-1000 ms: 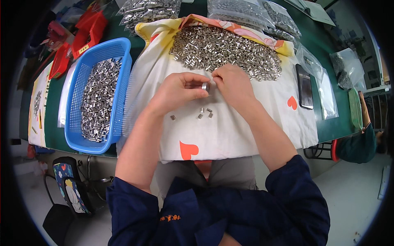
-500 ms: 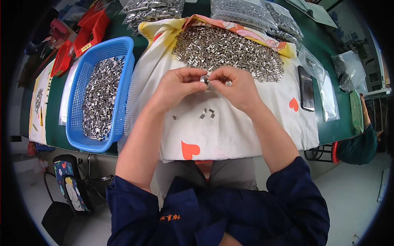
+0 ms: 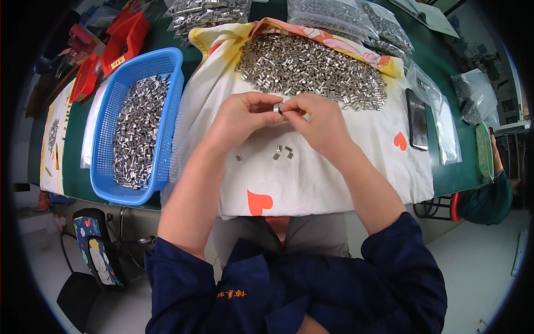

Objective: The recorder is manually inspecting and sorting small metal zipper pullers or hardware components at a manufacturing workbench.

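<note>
My left hand (image 3: 240,118) pinches a short, shiny metal ring (image 3: 276,108) between thumb and fingers, above the cloth. My right hand (image 3: 318,118) is closed too, its thumb and forefinger pressed together against the ring's right side; whatever sits in those fingertips is hidden. Just beyond both hands spreads a large heap of small metal sleeves (image 3: 311,64) on the white cloth (image 3: 322,183). Nearer to me, several loose metal sleeves (image 3: 276,156) lie apart from the heap, below the hands.
A blue plastic basket (image 3: 100,150) holding many metal sleeves stands at left, with red bins (image 3: 127,42) behind it. Bags of metal parts (image 3: 328,16) line the back. A phone (image 3: 416,119) lies right on the cloth. Another person's sleeve (image 3: 484,200) shows at far right.
The right fingertips have closed in on the ring, covering a small dark gap seen before. The ring appears slightly turned. The loose sleeves stay where they were on the cloth.
</note>
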Tool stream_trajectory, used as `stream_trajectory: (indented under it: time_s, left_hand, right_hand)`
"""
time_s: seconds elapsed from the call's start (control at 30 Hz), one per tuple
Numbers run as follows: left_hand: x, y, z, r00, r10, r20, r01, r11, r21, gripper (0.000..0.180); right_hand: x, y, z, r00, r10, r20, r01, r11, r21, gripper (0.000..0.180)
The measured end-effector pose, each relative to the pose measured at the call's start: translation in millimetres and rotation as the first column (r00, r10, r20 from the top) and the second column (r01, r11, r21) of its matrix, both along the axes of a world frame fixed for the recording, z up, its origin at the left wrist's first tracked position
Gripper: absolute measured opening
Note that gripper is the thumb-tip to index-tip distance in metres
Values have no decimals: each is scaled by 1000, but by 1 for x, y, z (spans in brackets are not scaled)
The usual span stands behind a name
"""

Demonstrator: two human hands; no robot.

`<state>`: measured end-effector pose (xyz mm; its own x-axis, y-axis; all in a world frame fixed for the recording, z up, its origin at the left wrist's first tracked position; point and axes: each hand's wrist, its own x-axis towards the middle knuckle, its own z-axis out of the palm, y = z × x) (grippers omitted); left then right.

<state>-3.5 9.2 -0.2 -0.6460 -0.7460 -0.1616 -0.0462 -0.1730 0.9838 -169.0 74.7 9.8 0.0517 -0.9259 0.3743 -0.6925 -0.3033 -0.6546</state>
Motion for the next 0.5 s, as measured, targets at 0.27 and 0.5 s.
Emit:
stream_trajectory:
  time_s: [0.27, 0.5]
  left_hand:
    - [-1, 4, 6, 996, -65, 53, 62, 997, 42, 31]
    - [-2, 6, 2, 986, -149, 68, 146, 988, 46, 31]
  right_hand:
    - [-18, -6, 13, 960, -16, 279, -89, 929, 360, 12]
    - [-42, -14, -1, 933, -182, -310, 244, 954, 175, 9]
